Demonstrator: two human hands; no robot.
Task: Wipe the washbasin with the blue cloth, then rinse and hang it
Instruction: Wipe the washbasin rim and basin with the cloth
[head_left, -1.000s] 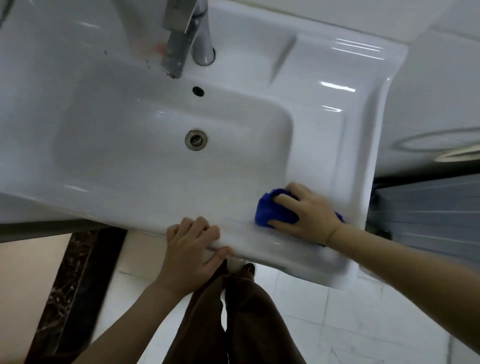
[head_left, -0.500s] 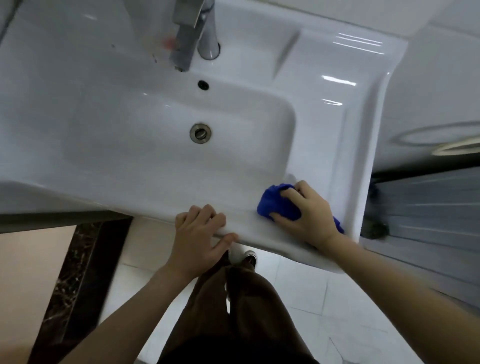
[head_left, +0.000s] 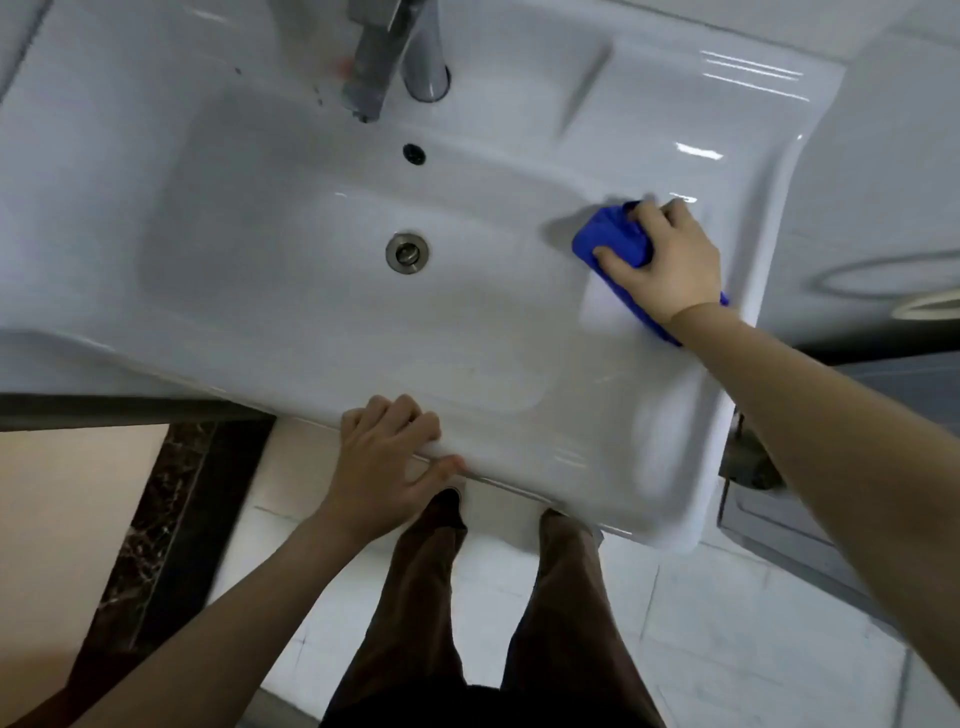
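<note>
Two hands well apart; right hand (head_left: 670, 260) grips cloth (head_left: 610, 240), now pressed on basin (head_left: 260, 270), right inner slope, up from the front rim (head_left: 524, 470) of a second ago; left hand (head_left: 384, 467) unmoved, clutching front rim; wiping advances; rinse, hanging pending.

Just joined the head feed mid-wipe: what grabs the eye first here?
The blue cloth, bright against the white washbasin, sits at the bowl's right side, gripped by the right hand. The left hand grips the basin's front rim. The chrome tap stands at the back, the drain in the bowl's middle.
</note>
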